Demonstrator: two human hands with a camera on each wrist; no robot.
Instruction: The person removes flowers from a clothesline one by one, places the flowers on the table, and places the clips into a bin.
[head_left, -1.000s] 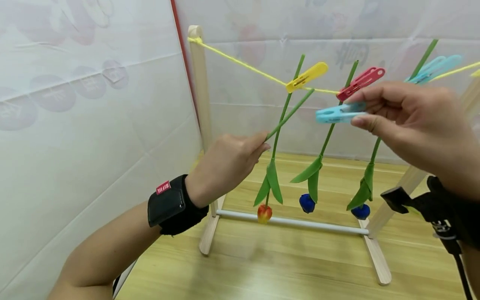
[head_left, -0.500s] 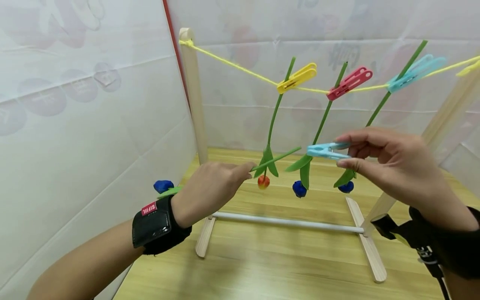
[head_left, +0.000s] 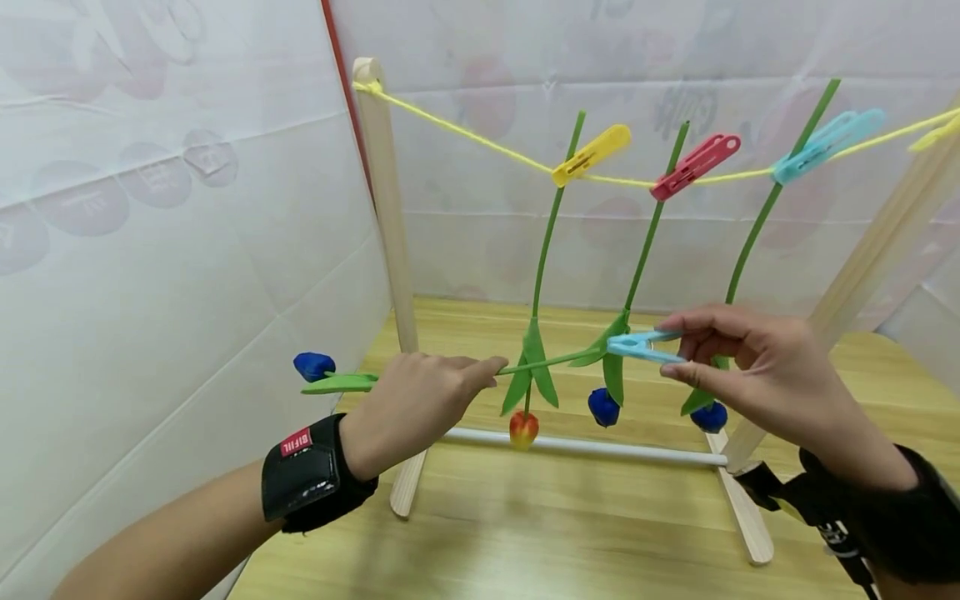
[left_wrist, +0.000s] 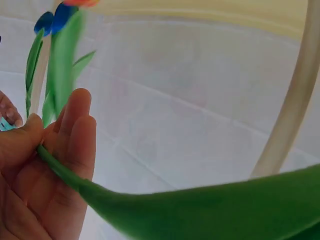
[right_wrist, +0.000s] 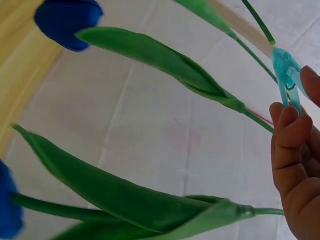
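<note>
1. Head view: the left hand (head_left: 420, 400) pinches a blue-budded flower stem (head_left: 547, 361) lying level below the yellow string (head_left: 465, 133); the right hand (head_left: 750, 375) pinches a light blue clothespin (head_left: 637, 345) at the stem's tip.
2. Left wrist view: fingers (left_wrist: 75, 140) curl round the stem (leaf blurred).
3. Right wrist view: fingertips (right_wrist: 290, 125) squeeze the clothespin.

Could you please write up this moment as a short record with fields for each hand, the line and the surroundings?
Left hand: left hand pinches the loose flower stem, held roughly level; its blue bud points left.
Right hand: right hand pinches a light blue clothespin at the stem's free end.
Line: yellow string carries a yellow pin, a red pin and a blue pin, each holding a flower upside down.
Frame: wooden rack on a wooden table.
</note>
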